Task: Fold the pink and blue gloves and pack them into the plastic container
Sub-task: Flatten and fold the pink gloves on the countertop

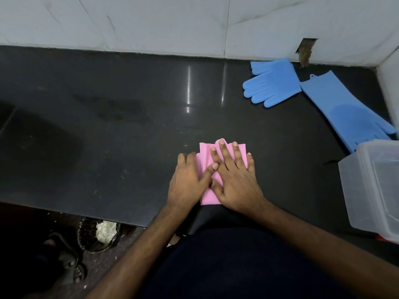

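A folded pink glove (205, 155) lies near the front edge of the dark counter (108, 130). My right hand (234, 179) presses flat on it with fingers spread. My left hand (187, 182) rests on its left side, thumb stretched across the pink surface. Two blue gloves lie flat at the back right: one (271, 83) by the wall with fingers pointing left, the other (345, 111) running diagonally toward the container. A clear plastic container (367, 190) stands at the right edge, tilted, with no lid visible.
A pale tiled wall (151, 22) runs along the back, with a small hole (305, 50) near the blue gloves. A side wall closes the right corner. Below the counter's front edge sit a dark basket (97, 234) and a sandalled foot (69, 262).
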Demonstrator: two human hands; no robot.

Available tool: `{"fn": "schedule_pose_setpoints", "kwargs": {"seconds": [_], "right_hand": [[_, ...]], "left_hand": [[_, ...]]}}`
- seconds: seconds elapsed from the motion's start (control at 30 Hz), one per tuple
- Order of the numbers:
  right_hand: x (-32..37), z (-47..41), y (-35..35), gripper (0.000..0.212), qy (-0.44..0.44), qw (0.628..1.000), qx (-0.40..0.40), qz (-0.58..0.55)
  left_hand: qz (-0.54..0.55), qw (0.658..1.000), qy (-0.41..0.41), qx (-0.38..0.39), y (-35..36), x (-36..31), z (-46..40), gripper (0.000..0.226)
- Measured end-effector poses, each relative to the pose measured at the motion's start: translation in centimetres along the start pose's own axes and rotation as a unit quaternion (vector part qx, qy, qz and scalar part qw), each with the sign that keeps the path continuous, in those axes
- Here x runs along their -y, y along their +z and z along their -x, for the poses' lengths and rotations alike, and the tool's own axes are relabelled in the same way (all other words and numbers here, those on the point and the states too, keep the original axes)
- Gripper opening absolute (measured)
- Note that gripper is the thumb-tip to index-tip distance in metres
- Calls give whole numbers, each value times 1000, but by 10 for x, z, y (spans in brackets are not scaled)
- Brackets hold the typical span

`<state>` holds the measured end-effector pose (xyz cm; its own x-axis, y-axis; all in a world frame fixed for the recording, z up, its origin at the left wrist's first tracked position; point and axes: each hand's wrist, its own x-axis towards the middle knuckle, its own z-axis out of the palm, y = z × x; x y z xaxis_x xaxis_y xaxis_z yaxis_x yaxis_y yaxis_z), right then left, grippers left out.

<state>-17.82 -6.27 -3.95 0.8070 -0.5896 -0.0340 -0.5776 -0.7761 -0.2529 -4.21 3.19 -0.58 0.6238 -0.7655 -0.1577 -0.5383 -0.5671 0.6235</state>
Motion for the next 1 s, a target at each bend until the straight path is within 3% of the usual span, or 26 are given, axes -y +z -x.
{"fn": "schedule_pose_setpoints", "kwargs": {"seconds": [0.27,0.43,0.7,1.0], "right_hand": [[0,0,-3,79,4,1000,-1,4],[1,1,-5,75,13,1000,-11,-3],[-8,6,-15,74,23,997,-8,-75],[-5,19,-7,84,81,996,1,-42]], "left_hand": [[-14,1000,-7,-7,8,1,-16,38],[-130,989,25,-64,20,0,-15,37],[-39,998,23,-44,14,6,-22,31],[-6,999,11,-36,11,6,-24,36]]}}
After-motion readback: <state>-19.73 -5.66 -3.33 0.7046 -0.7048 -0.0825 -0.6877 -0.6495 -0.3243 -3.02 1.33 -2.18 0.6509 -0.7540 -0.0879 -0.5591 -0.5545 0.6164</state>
